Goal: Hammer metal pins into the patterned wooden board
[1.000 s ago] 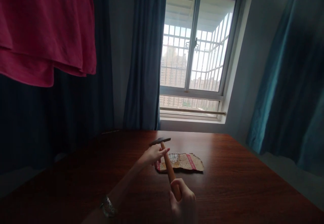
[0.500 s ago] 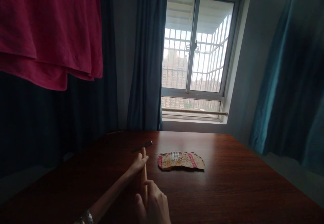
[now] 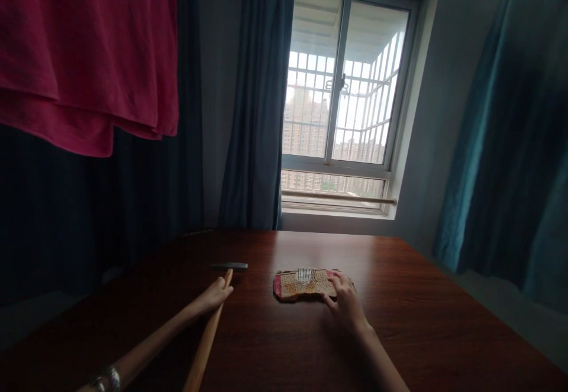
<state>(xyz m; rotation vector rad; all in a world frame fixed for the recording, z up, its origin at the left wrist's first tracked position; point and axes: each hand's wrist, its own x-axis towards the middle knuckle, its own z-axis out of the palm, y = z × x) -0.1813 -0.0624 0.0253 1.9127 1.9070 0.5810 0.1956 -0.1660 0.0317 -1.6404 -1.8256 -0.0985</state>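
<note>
Left hand [image 3: 217, 295] wrapped round wooden-handled metal hammer [image 3: 207, 339]; right hand [image 3: 348, 304] loosely curled at speckled tan board's [image 3: 288, 287] right end, on brown wooden table [image 3: 284, 350]; hold unclear. Slip could prick it on thin upright nails [image 3: 306, 274].

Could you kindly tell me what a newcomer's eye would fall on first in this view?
Probably the bright barred window above the table, and the vivid pink cloth hanging at upper left. On the table, a patterned piece bears a row of thin upright spikes, with the right grip over its right end. To its left, the left grip holds a wooden-handled hammer near its head.
</note>
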